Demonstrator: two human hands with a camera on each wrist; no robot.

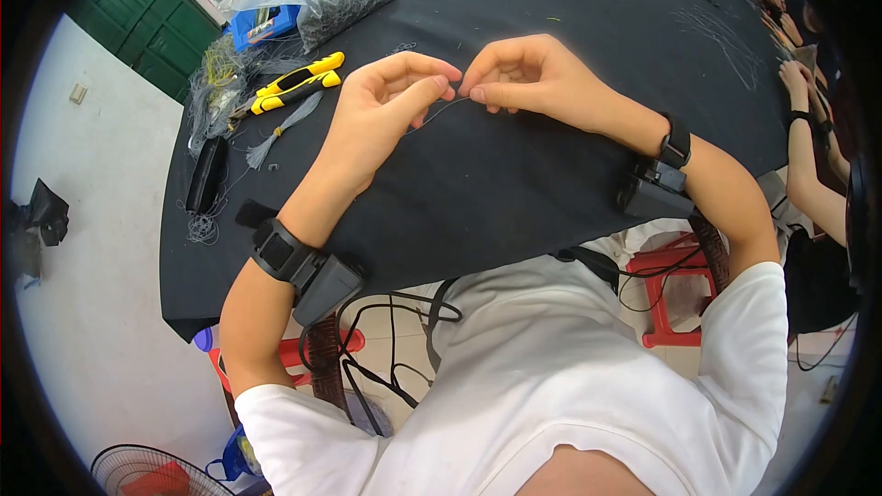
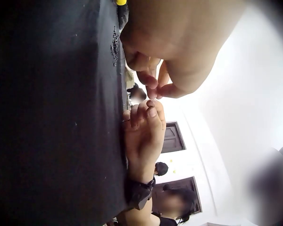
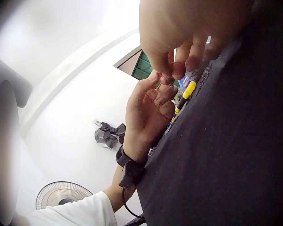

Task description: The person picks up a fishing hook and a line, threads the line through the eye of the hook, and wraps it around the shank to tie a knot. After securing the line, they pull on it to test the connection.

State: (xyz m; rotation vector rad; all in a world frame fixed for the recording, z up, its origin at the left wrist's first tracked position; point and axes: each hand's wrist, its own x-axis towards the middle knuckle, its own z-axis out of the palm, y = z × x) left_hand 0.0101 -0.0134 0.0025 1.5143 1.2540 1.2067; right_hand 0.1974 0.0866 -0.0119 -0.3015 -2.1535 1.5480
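Over the black-covered table [image 1: 514, 211], both hands meet fingertip to fingertip. My left hand [image 1: 375, 108] pinches between thumb and forefinger. Facing it, my right hand [image 1: 542, 78] pinches the end of a thin grey line [image 1: 444, 110], which runs down to the left past the left hand's fingers. In the left wrist view the fingertips of the left hand [image 2: 179, 47] and right hand [image 2: 145, 129] almost touch, with a tiny pale bit between them. Whatever else lies inside the pinch is hidden by the fingers.
Left of the hands lie yellow-and-black pliers [image 1: 296, 90], a tied bundle of grey line [image 1: 278, 135], tangled line [image 1: 213, 96] and a black case [image 1: 208, 174]. Behind stands a clear bag [image 1: 344, 5] of dark small pieces. Loose strands [image 1: 726, 46] lie at right, near another person's arms [image 1: 808, 142].
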